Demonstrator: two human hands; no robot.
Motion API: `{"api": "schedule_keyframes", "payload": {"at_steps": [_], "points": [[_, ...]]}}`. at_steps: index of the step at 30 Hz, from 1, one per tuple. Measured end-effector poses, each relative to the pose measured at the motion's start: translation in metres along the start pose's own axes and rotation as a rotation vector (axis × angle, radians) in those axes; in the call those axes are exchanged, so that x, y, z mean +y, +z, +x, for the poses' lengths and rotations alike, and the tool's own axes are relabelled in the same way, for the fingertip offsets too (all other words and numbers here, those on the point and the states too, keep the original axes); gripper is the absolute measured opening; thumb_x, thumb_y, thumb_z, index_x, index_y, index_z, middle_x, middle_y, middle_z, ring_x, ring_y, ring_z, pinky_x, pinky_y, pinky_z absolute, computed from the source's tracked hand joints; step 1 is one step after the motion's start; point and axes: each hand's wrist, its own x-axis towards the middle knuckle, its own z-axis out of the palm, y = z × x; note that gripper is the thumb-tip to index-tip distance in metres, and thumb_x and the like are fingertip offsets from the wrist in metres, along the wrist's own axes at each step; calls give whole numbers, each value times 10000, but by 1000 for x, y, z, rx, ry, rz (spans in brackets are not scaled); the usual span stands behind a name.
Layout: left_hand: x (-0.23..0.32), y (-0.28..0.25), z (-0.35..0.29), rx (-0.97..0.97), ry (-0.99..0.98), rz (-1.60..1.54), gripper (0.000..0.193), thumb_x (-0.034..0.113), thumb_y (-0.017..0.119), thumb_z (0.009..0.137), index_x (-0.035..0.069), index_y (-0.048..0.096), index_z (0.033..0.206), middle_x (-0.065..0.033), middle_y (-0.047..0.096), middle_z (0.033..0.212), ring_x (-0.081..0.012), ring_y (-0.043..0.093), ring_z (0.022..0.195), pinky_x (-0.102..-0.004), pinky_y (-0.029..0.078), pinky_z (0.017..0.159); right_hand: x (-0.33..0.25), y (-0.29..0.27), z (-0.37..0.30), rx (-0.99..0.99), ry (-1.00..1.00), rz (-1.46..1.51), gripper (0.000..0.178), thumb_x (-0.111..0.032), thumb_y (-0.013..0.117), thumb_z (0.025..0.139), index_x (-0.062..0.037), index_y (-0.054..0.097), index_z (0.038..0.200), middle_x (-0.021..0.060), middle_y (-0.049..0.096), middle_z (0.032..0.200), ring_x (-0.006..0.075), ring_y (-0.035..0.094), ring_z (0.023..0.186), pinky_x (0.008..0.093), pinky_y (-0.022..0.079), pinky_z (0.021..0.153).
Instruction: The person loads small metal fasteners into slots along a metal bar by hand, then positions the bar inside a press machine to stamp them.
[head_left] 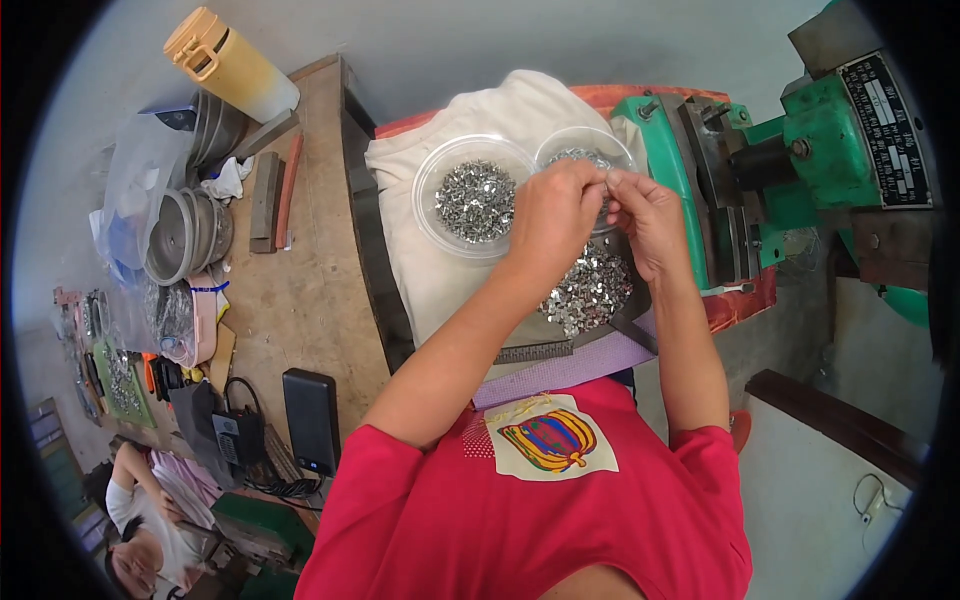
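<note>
My left hand (560, 205) and my right hand (648, 215) meet fingertip to fingertip over a clear round tub (628, 150) of small metal pieces. Both hands are closed in a pinch. Whatever they hold between them is too small to make out. To the left, beside my left wrist, stands a second clear tub (425, 215) with shiny small metal parts (475, 200) in it. Nearer to me, under my wrists, a loose heap of flat shiny metal pieces (590, 290) is spread out. My left hand hides part of the right tub.
A green bench press (830, 140) stands close on the right. A cream cloth (400, 180) lies under the tubs. To the left, a wooden table (320, 290) holds metal bars (265, 200), stacked bowls (175, 240), a yellow jug (230, 65) and a black power bank (312, 420). Another person (150, 520) sits at lower left.
</note>
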Motion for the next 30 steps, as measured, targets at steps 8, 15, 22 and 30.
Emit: {"api": "schedule_keyframes", "payload": {"at_steps": [8,15,22,30], "points": [[-3,-1,7,-30,-4,35,116,70,713,808,-19,673,871,-159,701,807,-258,697,683,-354,551,657,1,9,-3,-8,-83,-107,267,-155,641,984,21,702,1175,3,674,841,48,567,673,214,513,610],[4,-1,6,-88,-312,-461,96,35,690,868,-48,680,917,-72,716,829,-98,665,729,-261,549,670,-1,12,-13,100,-157,-102,239,-148,692,951,7,724,1130,31,703,835,63,584,660,223,519,602],[10,0,-5,-109,-401,-764,83,2,675,908,-47,670,974,-57,697,879,-80,652,781,-218,539,711,6,12,-14,91,-146,128,193,-129,729,921,-8,751,1070,36,714,841,66,588,662,220,498,593],[-5,1,-1,-76,-378,-730,80,-5,676,902,-41,651,969,-73,698,895,-92,664,780,-221,546,717,-3,22,-16,174,-408,-345,184,-143,729,917,1,763,1028,12,687,783,65,572,653,221,449,575]]}}
